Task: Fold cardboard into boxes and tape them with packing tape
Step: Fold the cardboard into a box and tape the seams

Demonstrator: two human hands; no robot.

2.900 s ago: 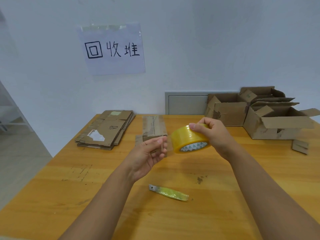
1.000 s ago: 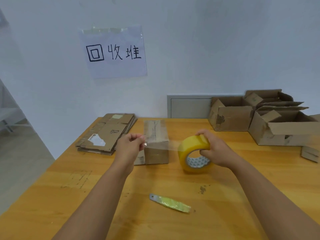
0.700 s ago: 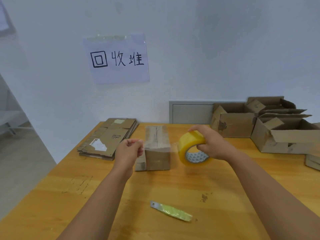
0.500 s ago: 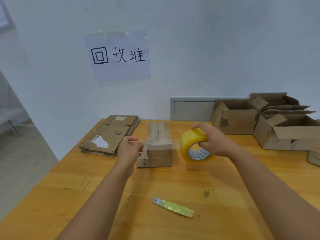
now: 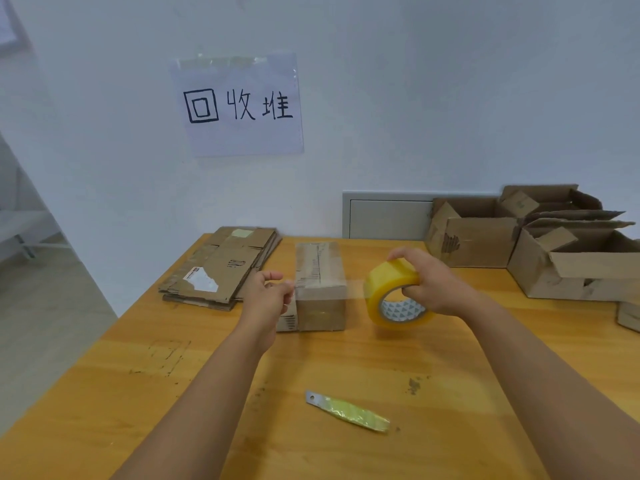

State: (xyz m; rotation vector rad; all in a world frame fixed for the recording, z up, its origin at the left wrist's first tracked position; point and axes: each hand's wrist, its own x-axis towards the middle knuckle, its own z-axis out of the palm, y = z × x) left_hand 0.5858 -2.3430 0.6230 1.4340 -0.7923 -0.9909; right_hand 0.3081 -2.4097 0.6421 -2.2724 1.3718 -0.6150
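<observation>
A small closed cardboard box (image 5: 320, 296) stands on the wooden table (image 5: 173, 393), its top seam taped. My right hand (image 5: 433, 282) grips a yellow roll of packing tape (image 5: 391, 292) to the right of the box. My left hand (image 5: 270, 299) pinches the free end of the tape at the box's left side. A clear strip of tape (image 5: 353, 289) stretches between the two hands across the front upper part of the box.
A stack of flattened cardboard (image 5: 221, 268) lies at the back left. Several open boxes (image 5: 540, 244) stand at the back right. A tape-wrapped metal blade (image 5: 346, 410) lies on the near table. A paper sign (image 5: 239, 105) hangs on the wall.
The tape strip was drawn out longer between my hands. Both hands moved from in front of the box to either side of it, and the strip now spans the box.
</observation>
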